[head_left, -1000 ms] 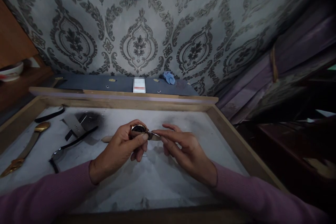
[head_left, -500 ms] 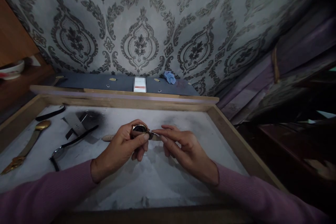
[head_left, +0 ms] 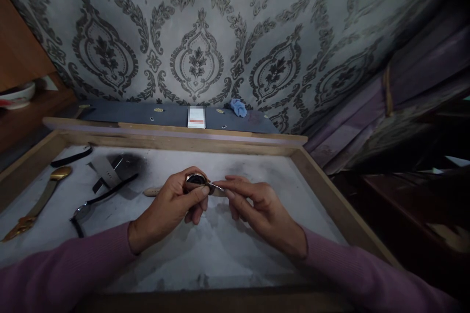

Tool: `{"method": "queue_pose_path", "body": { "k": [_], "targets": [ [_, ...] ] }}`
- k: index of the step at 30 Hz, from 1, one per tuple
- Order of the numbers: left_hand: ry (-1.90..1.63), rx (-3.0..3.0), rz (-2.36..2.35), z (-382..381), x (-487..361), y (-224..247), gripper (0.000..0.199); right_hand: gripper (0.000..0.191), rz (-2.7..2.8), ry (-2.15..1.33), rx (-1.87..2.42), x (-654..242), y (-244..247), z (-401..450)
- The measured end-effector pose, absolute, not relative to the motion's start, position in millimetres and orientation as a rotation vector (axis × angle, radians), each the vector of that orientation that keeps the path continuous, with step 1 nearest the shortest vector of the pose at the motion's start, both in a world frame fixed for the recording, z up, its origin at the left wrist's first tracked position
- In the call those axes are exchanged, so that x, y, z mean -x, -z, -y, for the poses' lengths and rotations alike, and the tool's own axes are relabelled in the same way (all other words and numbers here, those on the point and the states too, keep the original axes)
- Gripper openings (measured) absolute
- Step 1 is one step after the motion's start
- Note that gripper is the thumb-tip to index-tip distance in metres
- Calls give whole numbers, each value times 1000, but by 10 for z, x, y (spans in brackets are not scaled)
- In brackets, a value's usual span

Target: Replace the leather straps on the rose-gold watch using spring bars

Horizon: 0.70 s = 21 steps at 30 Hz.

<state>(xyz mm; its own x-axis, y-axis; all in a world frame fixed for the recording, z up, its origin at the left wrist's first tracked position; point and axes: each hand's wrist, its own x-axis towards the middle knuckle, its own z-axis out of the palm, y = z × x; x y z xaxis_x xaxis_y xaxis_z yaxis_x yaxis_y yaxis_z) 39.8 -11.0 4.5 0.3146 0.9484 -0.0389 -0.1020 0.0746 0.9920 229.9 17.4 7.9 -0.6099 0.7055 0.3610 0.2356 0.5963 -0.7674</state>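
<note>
My left hand (head_left: 172, 195) is closed around a wristwatch (head_left: 196, 181) with a dark round face and a shiny gold-toned rim. Its thumb presses on the lower edge of the case. A tan strap (head_left: 151, 191) shows to the left of that hand, and more tan strap lies between the two hands. Pinched between thumb and forefinger of my right hand (head_left: 259, 205) is a thin metal tool (head_left: 217, 186), too small to identify exactly. The tool's tip meets the right side of the watch, near the strap end. The remaining fingers of my right hand sit behind and below.
A wooden-framed tray (head_left: 323, 195) with a white bottom surrounds the hands. At its left lie a gold watch (head_left: 47, 195), a black-strapped watch (head_left: 81, 210), a grey strap (head_left: 105, 172) and a black strap (head_left: 71, 156). A crumpled blue cloth (head_left: 238, 107) rests behind the tray.
</note>
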Motion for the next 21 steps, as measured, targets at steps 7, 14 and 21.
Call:
{"method": "queue_pose_path", "body": {
  "k": [7, 14, 21],
  "targets": [
    [-980, -1231, -937, 111, -394, -38, 19, 31, 2161, -920, 777, -2284, -123, -156],
    [-989, -1218, -956, 103, -397, -19, 19, 31, 2142, -943, 849, -2268, -94, -122],
    [-1004, -1220, -982, 100, -415, -21, 20, 35, 1994, -1181, 940, -2222, -93, -89]
  ]
}}
